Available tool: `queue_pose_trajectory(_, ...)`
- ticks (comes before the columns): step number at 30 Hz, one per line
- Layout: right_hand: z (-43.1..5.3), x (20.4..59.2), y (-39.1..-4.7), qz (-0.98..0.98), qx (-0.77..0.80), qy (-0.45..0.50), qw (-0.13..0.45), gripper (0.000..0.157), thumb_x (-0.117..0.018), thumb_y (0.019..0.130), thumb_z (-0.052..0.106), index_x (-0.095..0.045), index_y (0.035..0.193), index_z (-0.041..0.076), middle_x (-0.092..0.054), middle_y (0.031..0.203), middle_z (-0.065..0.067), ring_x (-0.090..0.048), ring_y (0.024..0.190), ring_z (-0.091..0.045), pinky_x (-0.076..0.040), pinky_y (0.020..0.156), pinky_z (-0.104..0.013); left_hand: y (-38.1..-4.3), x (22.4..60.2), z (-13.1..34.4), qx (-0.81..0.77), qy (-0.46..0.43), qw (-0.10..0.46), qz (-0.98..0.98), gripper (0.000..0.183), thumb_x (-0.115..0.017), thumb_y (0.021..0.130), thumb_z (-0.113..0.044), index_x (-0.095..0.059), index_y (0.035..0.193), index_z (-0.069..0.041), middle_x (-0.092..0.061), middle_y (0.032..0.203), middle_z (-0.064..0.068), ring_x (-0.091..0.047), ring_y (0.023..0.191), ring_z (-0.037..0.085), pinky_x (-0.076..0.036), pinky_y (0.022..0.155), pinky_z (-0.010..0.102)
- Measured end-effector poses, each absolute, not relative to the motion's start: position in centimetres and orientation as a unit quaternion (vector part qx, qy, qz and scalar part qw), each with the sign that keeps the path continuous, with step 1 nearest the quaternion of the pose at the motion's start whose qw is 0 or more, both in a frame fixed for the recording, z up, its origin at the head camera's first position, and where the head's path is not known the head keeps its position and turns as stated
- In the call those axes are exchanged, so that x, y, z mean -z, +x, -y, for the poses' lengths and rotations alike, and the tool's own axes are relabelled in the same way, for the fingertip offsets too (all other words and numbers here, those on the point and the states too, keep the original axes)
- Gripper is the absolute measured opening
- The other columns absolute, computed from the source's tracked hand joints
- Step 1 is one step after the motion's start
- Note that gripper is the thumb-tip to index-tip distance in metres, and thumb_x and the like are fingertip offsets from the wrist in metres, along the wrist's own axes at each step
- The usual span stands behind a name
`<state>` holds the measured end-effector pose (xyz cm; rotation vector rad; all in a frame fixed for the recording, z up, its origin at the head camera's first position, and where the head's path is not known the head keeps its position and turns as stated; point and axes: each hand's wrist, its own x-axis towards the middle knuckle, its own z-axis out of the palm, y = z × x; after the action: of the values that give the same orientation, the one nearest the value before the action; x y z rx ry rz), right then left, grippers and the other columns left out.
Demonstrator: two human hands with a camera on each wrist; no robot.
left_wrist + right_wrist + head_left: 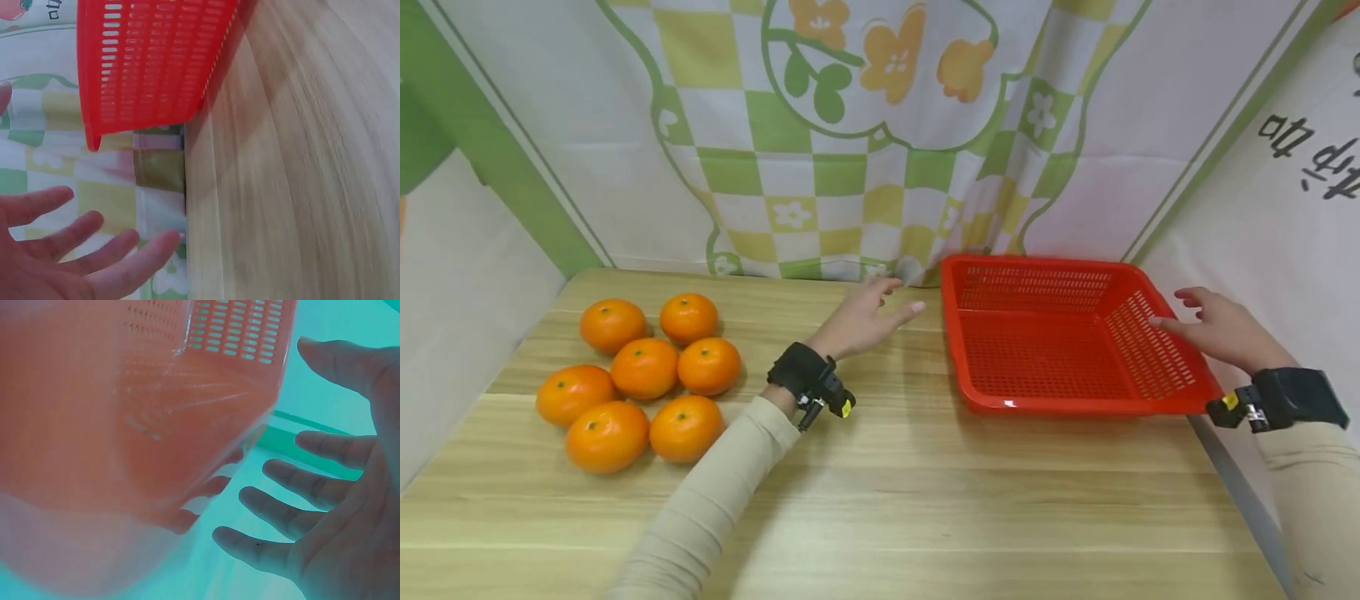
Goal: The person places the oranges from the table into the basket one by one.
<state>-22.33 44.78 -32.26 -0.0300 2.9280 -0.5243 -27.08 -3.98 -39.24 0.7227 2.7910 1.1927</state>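
Note:
A red plastic basket (1037, 342) with slotted walls stands at the back right of the wooden table. My left hand (867, 318) hovers left of it, apart from its wall, fingers spread and holding nothing. In the left wrist view those fingers (125, 269) show beside the basket's slotted side (156, 62). My right hand (1225, 329) is at the basket's right rim, with the thumb over the edge in the head view. The right wrist view shows that hand (337, 506) with spread fingers and a gap to the basket (237, 337).
Several oranges (644, 367) lie grouped on the left part of the table (880, 517). A checked, flowered curtain (842, 175) hangs behind the table's back edge. White cloth with black writing (1315, 158) hangs at the right.

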Motion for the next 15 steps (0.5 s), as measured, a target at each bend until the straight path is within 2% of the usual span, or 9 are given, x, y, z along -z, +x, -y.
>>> queue_pose_trajectory(5, -45.7, 32.7, -22.1, -0.981, 0.169, -0.01, 0.092, 0.089, -0.056, 0.087, 0.055, -0.024, 0.138, -0.011, -0.034, 0.129, -0.041, -0.037, 0.106, -0.057, -0.041, 0.079, -0.072, -27.0, 38.8, 3.4, -0.426, 0.221, 0.047, -0.876, 0.084, -0.04, 0.082, -0.075, -0.042, 0.138, -0.012, -0.05, 0.133, 0.013, -0.049, 0.113, 0.023, -0.047, 0.087, 0.045)
queue_pose_trajectory(11, -46.8, 33.5, -21.5, -0.98, 0.171, -0.008, 0.106, 0.09, -0.055, 0.088, 0.055, -0.022, 0.138, -0.013, -0.033, 0.128, -0.042, -0.038, 0.104, -0.058, -0.041, 0.079, -0.072, -27.1, 38.6, 2.5, -0.465, 0.218, 0.05, -0.857, 0.082, -0.042, 0.082, -0.073, -0.042, 0.138, -0.014, -0.053, 0.13, 0.013, -0.05, 0.11, 0.021, -0.05, 0.083, 0.044)
queue_pose_trajectory(15, -47.2, 34.2, -21.0, -0.981, 0.164, -0.011, 0.103, 0.089, -0.055, 0.088, 0.053, -0.023, 0.136, -0.015, -0.035, 0.126, -0.043, -0.041, 0.103, -0.057, -0.042, 0.08, -0.07, -27.1, 38.9, 1.7, -0.497, 0.204, 0.053, -0.842, 0.08, -0.047, 0.083, -0.07, -0.043, 0.138, -0.012, -0.056, 0.125, 0.015, -0.058, 0.101, 0.022, -0.053, 0.078, 0.04)
